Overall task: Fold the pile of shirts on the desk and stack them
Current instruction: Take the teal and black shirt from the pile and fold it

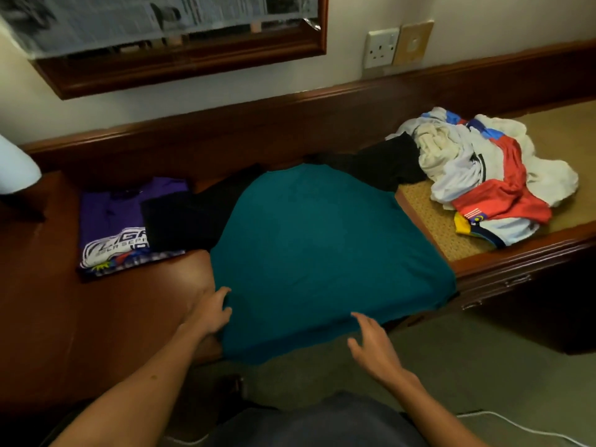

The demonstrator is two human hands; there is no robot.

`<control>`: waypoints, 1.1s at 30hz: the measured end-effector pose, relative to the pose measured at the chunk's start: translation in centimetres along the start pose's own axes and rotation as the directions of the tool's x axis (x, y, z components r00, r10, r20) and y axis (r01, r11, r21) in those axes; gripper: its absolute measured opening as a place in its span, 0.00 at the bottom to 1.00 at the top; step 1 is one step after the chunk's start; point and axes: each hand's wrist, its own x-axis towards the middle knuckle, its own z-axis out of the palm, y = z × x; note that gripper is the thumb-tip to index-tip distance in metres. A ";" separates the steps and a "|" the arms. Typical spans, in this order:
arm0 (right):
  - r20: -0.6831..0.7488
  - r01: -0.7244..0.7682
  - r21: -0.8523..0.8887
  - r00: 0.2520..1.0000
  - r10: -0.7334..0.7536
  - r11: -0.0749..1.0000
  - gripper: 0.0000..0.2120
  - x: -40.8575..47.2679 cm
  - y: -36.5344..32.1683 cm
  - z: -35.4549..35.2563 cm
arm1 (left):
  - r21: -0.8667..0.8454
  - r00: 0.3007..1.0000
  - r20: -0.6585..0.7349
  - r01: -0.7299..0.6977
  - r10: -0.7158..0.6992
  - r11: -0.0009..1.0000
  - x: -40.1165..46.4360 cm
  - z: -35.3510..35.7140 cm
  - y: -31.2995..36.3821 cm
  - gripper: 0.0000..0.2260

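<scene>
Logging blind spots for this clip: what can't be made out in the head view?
- Purple shirt: its print is partly covered by a black sleeve.
- Unfolded pile: the shirt count is lost in the tangle.
- Left hand: whether it pinches the teal shirt is unclear.
- White object: cut off at the left edge.

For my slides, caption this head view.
Both hands at the teal shirt, spread between folded purple shirt and unfolded pile.
</scene>
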 end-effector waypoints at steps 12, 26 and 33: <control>-0.005 -0.356 0.177 0.932 0.363 0.917 0.22 -3.7 -15.6 17.1 | 0.411 0.850 0.153 -0.519 0.505 0.749 10.8 -10.4 -7.4 0.20; -0.164 -0.607 0.094 0.772 0.614 0.789 0.21 -2.4 -24.3 24.2 | 0.489 0.788 0.370 -0.615 0.492 0.619 15.3 -12.2 -8.2 0.31; -0.192 -0.506 0.679 0.577 0.794 0.532 0.07 -0.6 -23.5 24.7 | 0.473 0.799 0.331 -0.601 0.501 0.645 16.2 -11.0 -7.3 0.25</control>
